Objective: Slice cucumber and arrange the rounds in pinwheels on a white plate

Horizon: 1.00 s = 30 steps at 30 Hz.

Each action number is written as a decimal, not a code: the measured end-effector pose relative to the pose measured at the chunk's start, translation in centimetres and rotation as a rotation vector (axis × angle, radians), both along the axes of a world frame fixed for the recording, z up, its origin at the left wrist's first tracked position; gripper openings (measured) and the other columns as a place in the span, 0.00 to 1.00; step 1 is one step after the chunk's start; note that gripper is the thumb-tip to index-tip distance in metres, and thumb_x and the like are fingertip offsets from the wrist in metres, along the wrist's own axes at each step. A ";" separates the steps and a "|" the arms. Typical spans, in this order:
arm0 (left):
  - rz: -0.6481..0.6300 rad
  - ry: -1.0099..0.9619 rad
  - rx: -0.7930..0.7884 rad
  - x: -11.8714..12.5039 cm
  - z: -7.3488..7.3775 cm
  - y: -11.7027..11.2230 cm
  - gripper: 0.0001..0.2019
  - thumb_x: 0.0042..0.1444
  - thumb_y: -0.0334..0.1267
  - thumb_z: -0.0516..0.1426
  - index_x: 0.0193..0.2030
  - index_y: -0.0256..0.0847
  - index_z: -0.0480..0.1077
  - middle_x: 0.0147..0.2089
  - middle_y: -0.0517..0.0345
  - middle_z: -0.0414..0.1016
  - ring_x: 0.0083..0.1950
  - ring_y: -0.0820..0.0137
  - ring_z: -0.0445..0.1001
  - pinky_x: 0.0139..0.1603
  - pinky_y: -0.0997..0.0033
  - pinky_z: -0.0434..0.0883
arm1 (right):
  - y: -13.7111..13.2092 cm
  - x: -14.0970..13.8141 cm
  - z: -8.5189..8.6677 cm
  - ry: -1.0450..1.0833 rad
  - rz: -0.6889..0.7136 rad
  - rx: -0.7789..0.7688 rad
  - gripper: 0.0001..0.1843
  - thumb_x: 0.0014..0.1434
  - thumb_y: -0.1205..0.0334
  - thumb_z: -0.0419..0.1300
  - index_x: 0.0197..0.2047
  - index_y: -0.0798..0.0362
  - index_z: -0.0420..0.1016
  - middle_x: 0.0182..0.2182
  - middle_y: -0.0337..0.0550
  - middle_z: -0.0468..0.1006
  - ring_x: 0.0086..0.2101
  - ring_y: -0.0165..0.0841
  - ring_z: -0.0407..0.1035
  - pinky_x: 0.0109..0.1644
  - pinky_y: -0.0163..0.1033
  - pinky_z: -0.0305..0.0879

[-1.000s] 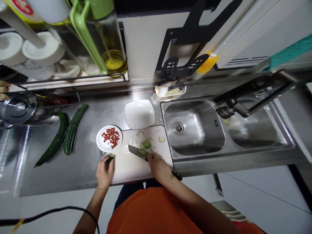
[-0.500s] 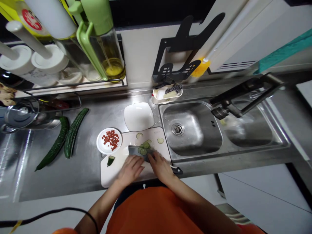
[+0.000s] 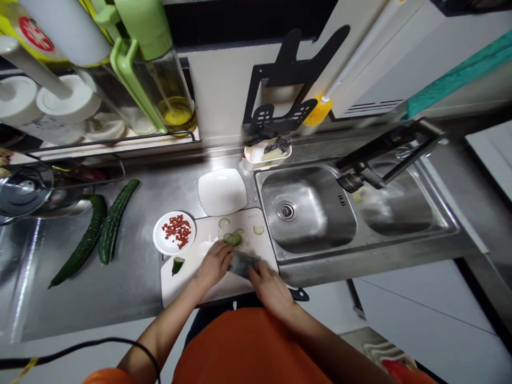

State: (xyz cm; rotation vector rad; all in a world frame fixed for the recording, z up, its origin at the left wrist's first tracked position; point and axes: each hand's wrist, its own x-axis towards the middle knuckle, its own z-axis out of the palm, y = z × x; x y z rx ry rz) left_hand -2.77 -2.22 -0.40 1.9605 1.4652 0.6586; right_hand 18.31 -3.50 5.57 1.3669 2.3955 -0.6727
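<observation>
My right hand (image 3: 272,285) is closed round a kitchen knife, whose black handle end (image 3: 299,294) sticks out past my wrist. The broad blade (image 3: 242,264) is blurred and lies low over the white cutting board (image 3: 192,288). Beside the blade, my left hand (image 3: 216,264) has its fingers bent and held together. Its fingertips reach the near edge of a small pile of cucumber slices (image 3: 233,238); whether they grip any is hidden. Single slices lie apart, one cucumber slice (image 3: 258,229) at the right. A cut cucumber end (image 3: 177,265) rests left of my left hand.
A white plate of chopped red bits (image 3: 162,242) sits at the board's left corner. Behind the board is a white square dish (image 3: 222,191). Two whole cucumbers (image 3: 116,221) lie further left. A double sink (image 3: 312,213) with a black faucet (image 3: 372,157) adjoins on the right.
The knife has moved back toward me and to the right, away from the slices. My left hand has moved forward to the pile. The view has shifted slightly.
</observation>
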 end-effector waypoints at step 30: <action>-0.151 0.121 0.202 -0.7 -1.8 3.0 0.12 0.60 0.34 0.52 0.47 0.42 0.73 0.48 0.49 0.75 0.52 0.65 0.70 0.53 0.59 0.73 | -1.6 4.0 1.1 0.013 -0.083 -0.128 0.16 0.60 0.71 0.47 0.48 0.52 0.70 0.49 0.51 0.69 0.34 0.32 0.70 0.39 0.36 0.62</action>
